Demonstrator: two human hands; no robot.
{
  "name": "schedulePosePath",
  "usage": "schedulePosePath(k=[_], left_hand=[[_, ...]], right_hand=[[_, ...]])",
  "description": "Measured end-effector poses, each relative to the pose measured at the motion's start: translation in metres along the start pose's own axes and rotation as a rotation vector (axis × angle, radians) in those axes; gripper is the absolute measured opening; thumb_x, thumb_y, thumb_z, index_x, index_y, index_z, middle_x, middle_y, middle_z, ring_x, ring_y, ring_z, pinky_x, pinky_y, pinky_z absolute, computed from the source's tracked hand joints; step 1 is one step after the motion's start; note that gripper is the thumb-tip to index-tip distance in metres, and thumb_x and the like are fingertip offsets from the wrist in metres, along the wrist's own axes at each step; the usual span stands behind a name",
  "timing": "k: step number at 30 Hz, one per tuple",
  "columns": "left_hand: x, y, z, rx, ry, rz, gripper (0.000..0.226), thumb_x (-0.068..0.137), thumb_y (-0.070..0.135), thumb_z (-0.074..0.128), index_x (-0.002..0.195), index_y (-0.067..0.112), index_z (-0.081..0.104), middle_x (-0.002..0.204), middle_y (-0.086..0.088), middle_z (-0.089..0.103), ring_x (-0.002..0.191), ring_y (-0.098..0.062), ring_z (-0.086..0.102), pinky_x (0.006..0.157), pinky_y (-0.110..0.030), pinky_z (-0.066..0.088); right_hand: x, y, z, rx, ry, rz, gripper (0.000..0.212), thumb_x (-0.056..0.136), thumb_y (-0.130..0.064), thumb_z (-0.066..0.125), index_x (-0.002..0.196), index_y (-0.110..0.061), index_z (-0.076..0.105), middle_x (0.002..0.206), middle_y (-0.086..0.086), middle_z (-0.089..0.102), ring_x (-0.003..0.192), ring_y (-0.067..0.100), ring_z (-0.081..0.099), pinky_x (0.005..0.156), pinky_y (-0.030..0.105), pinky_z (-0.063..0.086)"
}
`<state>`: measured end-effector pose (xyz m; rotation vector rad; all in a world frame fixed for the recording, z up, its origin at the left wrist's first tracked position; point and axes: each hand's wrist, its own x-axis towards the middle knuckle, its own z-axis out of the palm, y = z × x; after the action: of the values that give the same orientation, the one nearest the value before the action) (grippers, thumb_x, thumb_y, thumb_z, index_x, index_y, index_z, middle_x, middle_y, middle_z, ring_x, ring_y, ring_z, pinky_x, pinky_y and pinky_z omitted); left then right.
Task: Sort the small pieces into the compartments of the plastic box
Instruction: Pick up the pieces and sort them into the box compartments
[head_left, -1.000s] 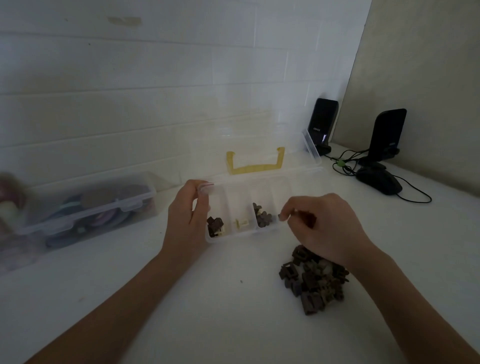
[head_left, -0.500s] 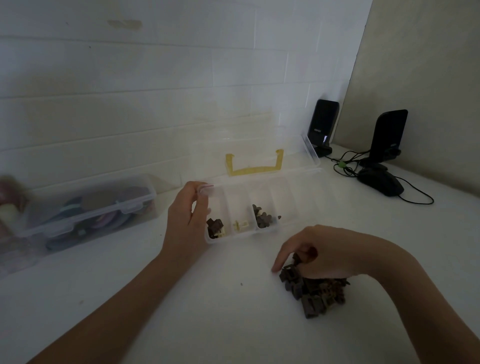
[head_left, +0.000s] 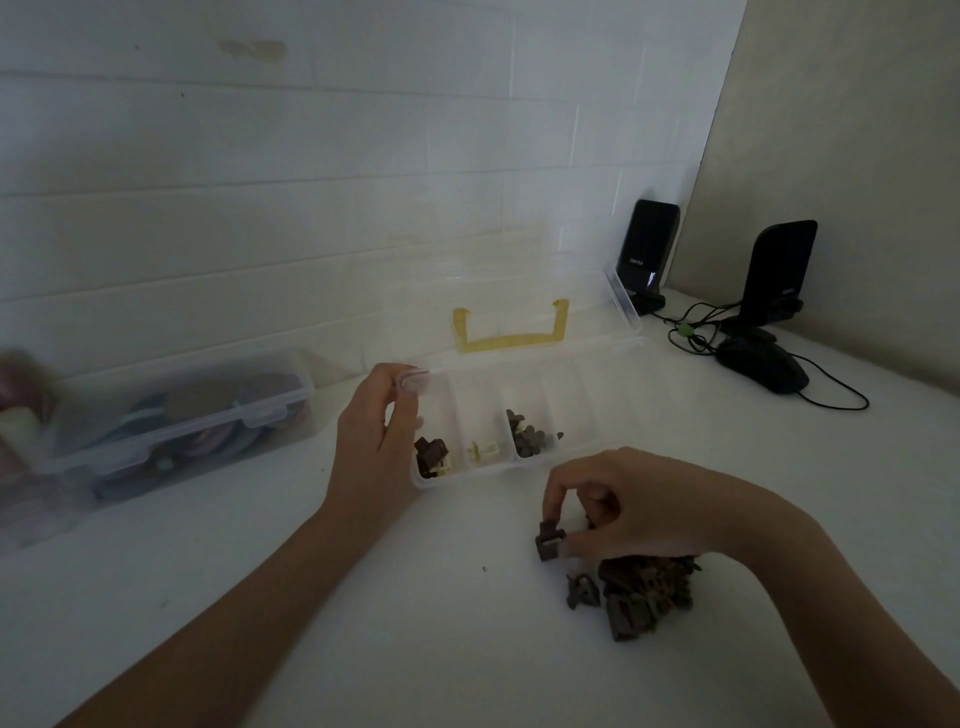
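Beside the pile (head_left: 644, 595) — right hand (head_left: 634, 506) pinches a brown piece (head_left: 549, 540); left hand (head_left: 376, 441) grips the box (head_left: 597, 410) — long axis left-right

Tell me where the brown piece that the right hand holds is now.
In the head view the brown piece sits low and right of centre, pinched by the right hand just above the table, left of the pile, before the box.

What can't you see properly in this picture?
- Head view: part of the brown pile is hidden under the right hand.
- The storage tub at the left is blurred, so its contents are unclear.
- The pieces in the compartment box are too small and dim to name.
- The left hand covers the box's left end.
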<state>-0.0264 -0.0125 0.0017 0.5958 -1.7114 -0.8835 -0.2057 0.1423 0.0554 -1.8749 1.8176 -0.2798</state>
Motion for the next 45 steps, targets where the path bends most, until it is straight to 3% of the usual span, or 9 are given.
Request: schedulePosePath(k=[6, 11, 17, 22, 25, 31, 36, 40, 45], left_hand=[[-0.001, -0.001, -0.001, 0.015, 0.0, 0.008, 0.02, 0.097, 0.03, 0.038, 0.094, 0.038, 0.056, 0.097, 0.016, 0.062, 0.092, -0.014, 0.064, 0.075, -0.021, 0.055], [-0.001, -0.002, 0.0, 0.027, 0.005, 0.014, 0.021, 0.098, 0.03, 0.039, 0.093, 0.041, 0.056, 0.096, 0.019, 0.062, 0.091, -0.012, 0.064, 0.076, -0.022, 0.055], [-0.002, -0.004, -0.002, 0.057, 0.015, 0.02, 0.02, 0.099, 0.035, 0.038, 0.098, 0.032, 0.057, 0.096, 0.016, 0.061, 0.091, -0.014, 0.063, 0.08, -0.05, 0.055], [-0.004, -0.002, 0.001, 0.07, 0.003, 0.041, 0.025, 0.098, 0.035, 0.037, 0.101, 0.021, 0.057, 0.098, 0.016, 0.061, 0.098, -0.016, 0.062, 0.084, -0.052, 0.053], [-0.005, -0.001, 0.002, 0.076, -0.01, 0.048, 0.028, 0.098, 0.032, 0.037, 0.105, 0.016, 0.058, 0.103, 0.01, 0.061, 0.102, -0.018, 0.061, 0.087, -0.052, 0.052], [-0.006, 0.002, 0.003, 0.095, -0.025, 0.059, 0.029, 0.098, 0.028, 0.037, 0.108, 0.01, 0.058, 0.106, 0.003, 0.061, 0.104, -0.017, 0.061, 0.087, -0.049, 0.053], [-0.007, 0.002, 0.002, 0.094, -0.026, 0.049, 0.03, 0.098, 0.029, 0.037, 0.109, 0.01, 0.058, 0.106, 0.004, 0.061, 0.103, -0.018, 0.06, 0.084, -0.05, 0.054], [-0.007, 0.003, 0.002, 0.107, -0.027, 0.055, 0.03, 0.098, 0.029, 0.037, 0.108, 0.01, 0.057, 0.104, 0.003, 0.061, 0.101, -0.018, 0.061, 0.085, -0.05, 0.053], [-0.006, 0.004, 0.002, 0.111, -0.031, 0.063, 0.029, 0.098, 0.029, 0.037, 0.109, 0.011, 0.057, 0.106, 0.006, 0.061, 0.103, -0.017, 0.06, 0.086, -0.05, 0.053]], right_hand=[[0.001, -0.005, 0.001, -0.002, 0.243, -0.038, 0.022, 0.069, -0.054, 0.057, 0.087, -0.041, 0.055, 0.07, -0.022, 0.059, 0.058, 0.001, 0.052, 0.054, 0.023, 0.044], [0.003, -0.009, 0.005, 0.057, 0.363, -0.14, 0.017, 0.076, -0.038, 0.065, 0.09, -0.036, 0.056, 0.084, -0.018, 0.064, 0.068, 0.007, 0.059, 0.065, 0.033, 0.054], [0.004, -0.021, 0.009, 0.06, 0.538, -0.261, 0.015, 0.087, -0.036, 0.058, 0.1, -0.029, 0.054, 0.073, -0.018, 0.059, 0.05, -0.002, 0.053, 0.045, 0.009, 0.034], [0.012, -0.033, 0.027, -0.203, 0.459, -0.27, 0.016, 0.096, -0.042, 0.034, 0.103, -0.028, 0.037, 0.058, -0.014, 0.046, 0.046, 0.009, 0.047, 0.05, 0.025, 0.042], [0.02, -0.034, 0.035, -0.337, 0.507, -0.244, 0.019, 0.097, -0.04, 0.03, 0.101, -0.024, 0.038, 0.055, -0.013, 0.04, 0.04, 0.007, 0.041, 0.043, 0.023, 0.036], [0.019, -0.034, 0.035, -0.382, 0.594, -0.187, 0.047, 0.097, -0.042, 0.027, 0.138, -0.019, 0.032, 0.082, -0.007, 0.064, 0.058, 0.015, 0.059, 0.053, 0.034, 0.049], [0.014, -0.032, 0.029, -0.258, 0.637, -0.201, 0.03, 0.096, -0.042, 0.029, 0.108, -0.02, 0.044, 0.058, -0.019, 0.038, 0.044, 0.011, 0.046, 0.046, 0.029, 0.042], [0.017, -0.036, 0.033, -0.35, 0.63, -0.175, 0.031, 0.094, -0.047, 0.022, 0.101, -0.022, 0.04, 0.052, -0.014, 0.037, 0.04, 0.01, 0.041, 0.042, 0.031, 0.043], [0.022, -0.036, 0.039, -0.418, 0.614, -0.147, 0.025, 0.097, -0.041, 0.03, 0.102, -0.02, 0.042, 0.053, -0.015, 0.037, 0.036, 0.007, 0.031, 0.037, 0.026, 0.035]])
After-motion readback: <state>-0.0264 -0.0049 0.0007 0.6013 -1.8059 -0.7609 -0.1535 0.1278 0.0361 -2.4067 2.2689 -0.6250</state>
